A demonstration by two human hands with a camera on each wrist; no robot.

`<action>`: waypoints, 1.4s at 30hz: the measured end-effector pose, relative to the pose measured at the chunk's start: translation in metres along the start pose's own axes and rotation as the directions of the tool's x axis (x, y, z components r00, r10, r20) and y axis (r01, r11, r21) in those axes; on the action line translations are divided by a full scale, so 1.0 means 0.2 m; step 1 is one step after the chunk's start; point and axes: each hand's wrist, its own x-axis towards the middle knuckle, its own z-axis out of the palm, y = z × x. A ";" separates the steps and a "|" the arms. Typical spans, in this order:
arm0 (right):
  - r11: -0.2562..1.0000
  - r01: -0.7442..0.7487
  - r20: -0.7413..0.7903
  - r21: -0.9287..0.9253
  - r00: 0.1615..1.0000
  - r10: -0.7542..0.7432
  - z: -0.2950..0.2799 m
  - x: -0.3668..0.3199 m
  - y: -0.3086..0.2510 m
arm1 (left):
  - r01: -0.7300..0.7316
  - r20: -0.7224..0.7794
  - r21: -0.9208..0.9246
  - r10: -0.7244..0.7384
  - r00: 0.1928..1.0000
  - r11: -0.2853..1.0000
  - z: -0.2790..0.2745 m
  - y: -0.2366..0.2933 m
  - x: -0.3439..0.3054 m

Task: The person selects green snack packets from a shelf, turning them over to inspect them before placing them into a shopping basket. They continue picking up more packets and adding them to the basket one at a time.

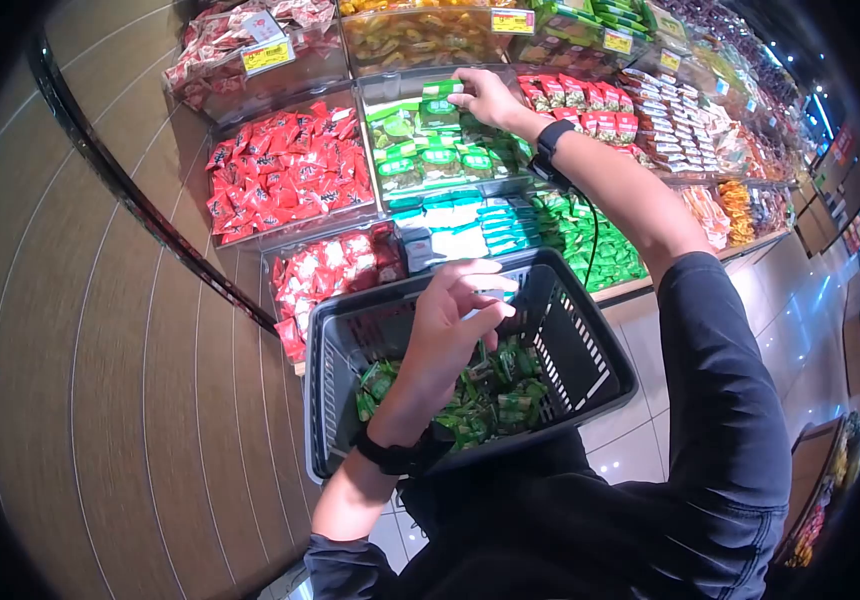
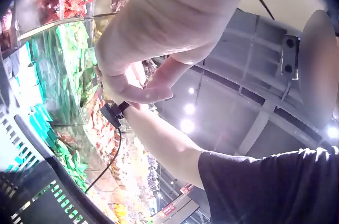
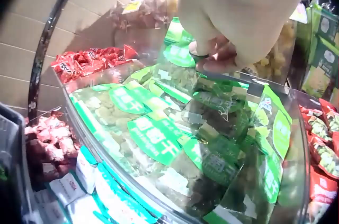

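Note:
My right hand (image 1: 491,100) reaches into a clear bin of green snack packets (image 1: 438,162) and pinches one green packet (image 3: 179,49) by its top between thumb and fingers. That packet stands upright at the back of the bin, above the others. My left hand (image 1: 450,320) hovers over a dark shopping basket (image 1: 590,345), fingers loosely bent, with nothing between them in the left wrist view. Several small green packets (image 1: 475,425) lie on the basket's floor, partly hidden beneath the left hand and forearm.
Left of the green bin is a bin of red packets (image 1: 290,165). Blue-and-white packets (image 1: 465,225) lie in the bin below, beside smaller green sweets (image 1: 590,245). Clear bin walls divide the shelves. A wooden panel (image 1: 130,380) with a black rail stands at the left.

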 end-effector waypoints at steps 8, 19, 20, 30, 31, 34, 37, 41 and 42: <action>0.920 0.107 0.050 -0.376 0.994 -0.095 0.01 0.01 0.02 | -0.003 0.097 0.010 0.002 0.995 1.000 0.00 0.00 0.00; 0.861 0.109 0.125 -0.497 0.991 -0.053 0.03 0.00 -0.08 | 0.028 0.075 -0.008 -0.028 0.997 1.000 0.01 0.02 0.00; 0.835 0.133 0.118 -0.533 0.990 -0.082 0.03 -0.01 -0.07 | 0.031 0.055 -0.029 -0.030 0.998 0.999 0.01 0.03 0.00; 0.820 0.244 0.077 -0.518 0.968 -0.239 0.01 -0.01 -0.05 | -0.046 -0.050 0.238 0.060 0.997 0.970 -0.05 0.02 0.05; 0.820 0.246 0.077 -0.517 0.967 -0.242 0.00 -0.01 -0.06 | -0.100 -0.084 0.457 0.155 0.984 0.884 -0.05 0.03 0.10; 0.795 0.308 0.064 -0.523 0.944 -0.324 0.00 -0.04 -0.10 | -0.156 -0.131 0.701 0.341 0.931 0.696 -0.03 0.04 0.24; 0.809 0.289 0.105 -0.512 0.956 -0.274 -0.02 -0.03 -0.11 | -0.226 0.091 0.959 0.575 0.813 0.169 -0.12 -0.01 0.47; 0.845 0.284 0.068 -0.454 0.956 -0.285 0.00 -0.01 -0.04 | -0.168 0.219 0.976 0.601 0.769 -0.140 -0.17 -0.05 0.81; 0.848 0.277 0.062 -0.451 0.958 -0.280 0.00 -0.02 -0.05 | -0.175 0.280 0.957 0.569 0.773 -0.232 -0.20 -0.04 0.89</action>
